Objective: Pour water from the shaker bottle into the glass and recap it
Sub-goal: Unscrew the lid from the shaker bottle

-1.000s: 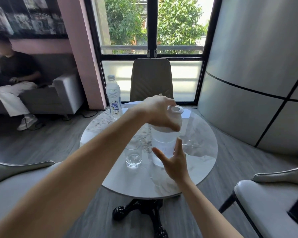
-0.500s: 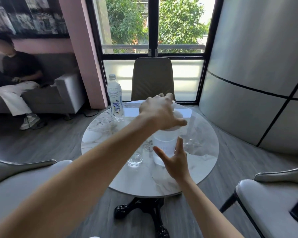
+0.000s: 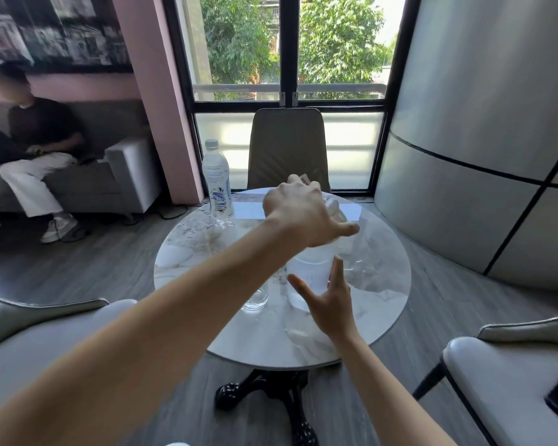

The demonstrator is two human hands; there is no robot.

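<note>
Head view: your shaker bottle [image 3: 310, 272] stands upright at the centre of the frame on the round marble table [image 3: 384, 284], translucent and hard to read, with your glass [image 3: 256, 296] just to its left, partly hidden by your forearm. Your left hand [image 3: 300, 217] is curled down over the bottle's lid, fingers wrapped on it. Your right hand [image 3: 327, 304] sits below it in the frame, spread wide with thumb and fingers splayed towards the bottle's lower wall; whether it touches the plastic cannot be told. I judge the bottle light, thin-walled and somewhat slippery, so brace it low around the body while you work the lid, and squeeze gently. The glass looks fragile and close enough to knock. A capped water bottle [image 3: 217, 181] stands at the table's upper left edge, well apart.
</note>
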